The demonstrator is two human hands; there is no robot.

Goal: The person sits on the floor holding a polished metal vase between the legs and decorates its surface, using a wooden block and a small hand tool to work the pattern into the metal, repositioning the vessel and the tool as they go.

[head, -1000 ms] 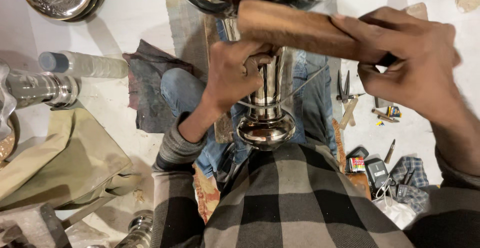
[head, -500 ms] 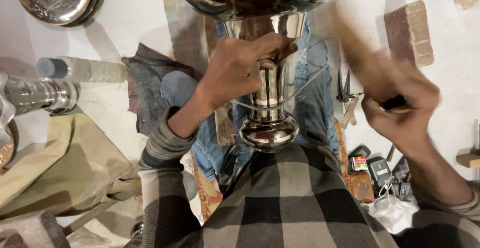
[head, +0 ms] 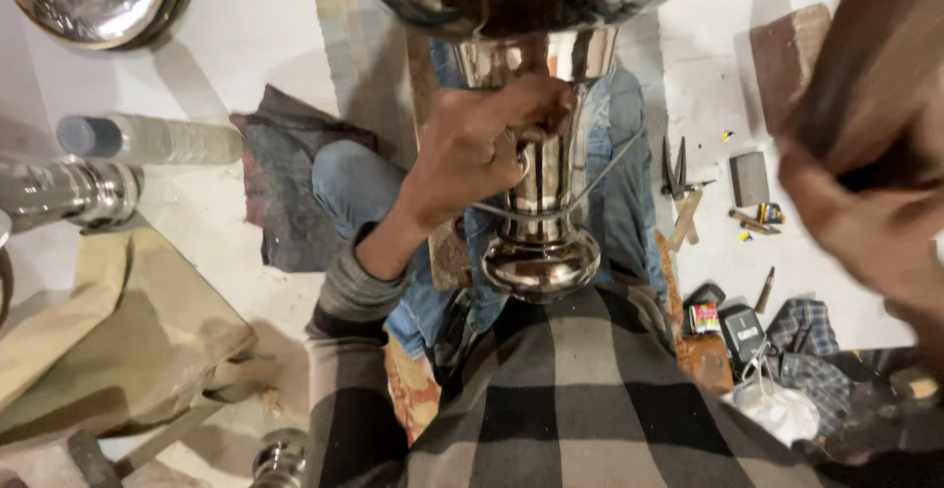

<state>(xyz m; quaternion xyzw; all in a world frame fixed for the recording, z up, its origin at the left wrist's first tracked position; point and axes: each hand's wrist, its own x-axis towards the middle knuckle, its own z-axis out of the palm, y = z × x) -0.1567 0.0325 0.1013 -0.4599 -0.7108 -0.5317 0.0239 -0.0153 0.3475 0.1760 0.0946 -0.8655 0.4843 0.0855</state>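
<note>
Clamped around the metal vase's (head: 539, 203) stem over my lap, my left hand (head: 482, 144) steadies it while my blurred right hand (head: 865, 223) grips a wooden block (head: 875, 75) above open floor (head: 246, 46).

On the floor to my right, near my knee, lies a small box (head: 704, 318) with bright red, yellow and green stripes on its face. Just right of it sits a dark phone (head: 744, 331), its screen grey and unlit. Farther off lies a tiny yellow-and-blue packet (head: 772, 214), too small to make out further.
</note>
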